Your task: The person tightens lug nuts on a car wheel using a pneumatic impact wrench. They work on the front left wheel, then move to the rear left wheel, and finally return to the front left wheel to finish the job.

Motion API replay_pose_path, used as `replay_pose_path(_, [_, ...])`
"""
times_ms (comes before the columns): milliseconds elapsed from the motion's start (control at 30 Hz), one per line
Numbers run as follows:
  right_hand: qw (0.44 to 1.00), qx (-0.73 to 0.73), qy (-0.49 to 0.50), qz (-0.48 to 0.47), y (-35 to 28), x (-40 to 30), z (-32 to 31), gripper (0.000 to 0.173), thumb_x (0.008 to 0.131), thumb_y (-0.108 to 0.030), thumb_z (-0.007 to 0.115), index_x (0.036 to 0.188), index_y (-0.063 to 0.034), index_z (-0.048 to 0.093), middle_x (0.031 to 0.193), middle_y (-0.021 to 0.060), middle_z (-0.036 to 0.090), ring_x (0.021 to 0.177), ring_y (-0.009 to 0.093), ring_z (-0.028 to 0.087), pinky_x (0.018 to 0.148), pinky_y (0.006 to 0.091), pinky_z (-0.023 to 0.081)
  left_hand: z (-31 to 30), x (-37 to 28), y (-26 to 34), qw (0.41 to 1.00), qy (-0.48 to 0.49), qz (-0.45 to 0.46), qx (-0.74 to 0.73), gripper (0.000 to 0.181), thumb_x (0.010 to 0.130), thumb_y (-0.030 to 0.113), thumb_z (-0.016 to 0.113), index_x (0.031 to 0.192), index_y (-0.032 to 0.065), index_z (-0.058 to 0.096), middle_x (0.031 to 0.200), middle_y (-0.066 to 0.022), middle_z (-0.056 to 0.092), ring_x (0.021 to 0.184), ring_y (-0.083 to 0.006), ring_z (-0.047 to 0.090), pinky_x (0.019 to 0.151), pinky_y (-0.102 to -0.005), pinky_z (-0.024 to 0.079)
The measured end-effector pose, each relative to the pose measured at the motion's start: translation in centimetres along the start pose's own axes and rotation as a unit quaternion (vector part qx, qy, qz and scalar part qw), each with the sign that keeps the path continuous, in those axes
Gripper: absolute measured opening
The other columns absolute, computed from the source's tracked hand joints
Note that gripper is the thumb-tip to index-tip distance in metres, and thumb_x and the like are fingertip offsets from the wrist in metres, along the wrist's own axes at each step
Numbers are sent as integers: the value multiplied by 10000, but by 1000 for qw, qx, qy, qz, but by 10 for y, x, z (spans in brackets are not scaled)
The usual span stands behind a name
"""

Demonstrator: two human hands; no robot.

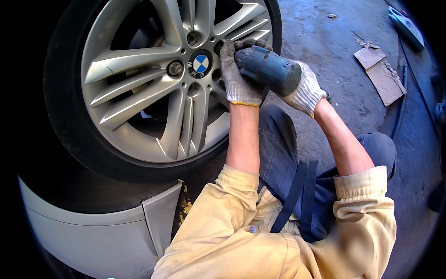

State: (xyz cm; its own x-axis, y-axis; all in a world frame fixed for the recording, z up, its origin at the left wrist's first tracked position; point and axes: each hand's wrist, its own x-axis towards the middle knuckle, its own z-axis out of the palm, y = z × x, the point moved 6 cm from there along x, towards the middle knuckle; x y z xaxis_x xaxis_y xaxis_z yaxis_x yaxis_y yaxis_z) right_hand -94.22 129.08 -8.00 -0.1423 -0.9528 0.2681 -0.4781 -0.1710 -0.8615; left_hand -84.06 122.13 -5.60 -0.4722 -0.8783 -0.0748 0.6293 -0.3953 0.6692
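Note:
A cordless impact wrench [268,69] with a worn blue-green body points at the BMW alloy wheel [139,55], its front end at a lug hole right of the centre cap [200,63]. My right hand [305,87], in a white knit glove, grips the wrench from behind; its handle is hidden. Also gloved, my left hand [238,76] lies against the front of the tool beside the spokes, its fingers partly hidden. A lug bolt [175,68] shows in the hole left of the cap. Other lug holes are visible above and below the cap.
The black tyre [66,125] surrounds the rim, and a silver car body panel [94,240] curves below it. On the stained floor at right lie torn cardboard [381,76], a hose or rod [402,104] and a plastic bottle [407,29]. My bent knees are close to the wheel.

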Motion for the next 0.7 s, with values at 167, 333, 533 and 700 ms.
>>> replay_pose_path(167, [992,29,42,-113,12,13,20,352,748,-263,680,1043,-76,641,991,160,665,944,366,619,829,420,509,-14,16,4,999,25,-3,-31,380,936,404,463,928,59,620,921,-146,663,874,-315,628,864,-454,503])
replay_pose_path(333, [989,22,25,-146,2,12,9,328,780,-234,650,1068,-79,625,1041,143,655,993,333,610,860,391,503,-7,15,2,997,80,10,14,368,938,414,469,901,78,612,928,-136,658,879,-304,624,870,-444,498])
replay_pose_path(533, [995,-3,-16,-103,13,11,6,342,787,-264,661,1067,-72,622,1052,141,649,984,323,611,849,390,508,4,15,-2,999,17,28,-11,376,952,415,445,922,79,611,914,-128,660,869,-299,626,860,-428,504])
replay_pose_path(700, [992,27,3,-127,6,9,10,356,790,-261,665,1098,-86,621,1060,126,644,1001,308,606,862,400,502,2,15,0,997,59,36,30,411,963,416,404,925,56,599,935,-148,661,882,-299,626,854,-424,506])
